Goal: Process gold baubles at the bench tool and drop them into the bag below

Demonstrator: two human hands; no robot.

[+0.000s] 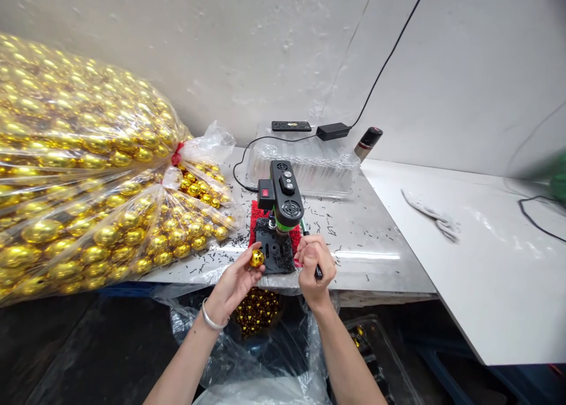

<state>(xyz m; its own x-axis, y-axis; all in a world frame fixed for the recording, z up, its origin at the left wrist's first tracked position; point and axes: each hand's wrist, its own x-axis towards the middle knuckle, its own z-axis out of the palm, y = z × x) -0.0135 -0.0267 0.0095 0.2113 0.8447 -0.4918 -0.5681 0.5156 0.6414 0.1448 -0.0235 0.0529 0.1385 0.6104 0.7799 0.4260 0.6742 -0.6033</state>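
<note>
My left hand (pixel 237 282) pinches a shiny gold ball (pixel 256 258) between thumb and fingers, just left of a small bench drill press. My right hand (pixel 316 266) is wrapped round the black-gripped lever handle (pixel 318 272) on the press's right side. The drill press (pixel 287 196) has a black and green head with a red switch, and its tip above the base is hidden from me. Its black base plate (pixel 275 253) stands on a red mat (pixel 256 216), with dark shavings scattered about.
Large clear bags of gold balls (pixel 101 216) fill the left of the table. Behind the press are a clear plastic box (pixel 305 169), a power adapter (pixel 332 131) and a spray can (pixel 368 142). Gloves (pixel 435 219) lie on the right-hand table. Below the edge, a plastic-lined container holds gold balls (pixel 259 310).
</note>
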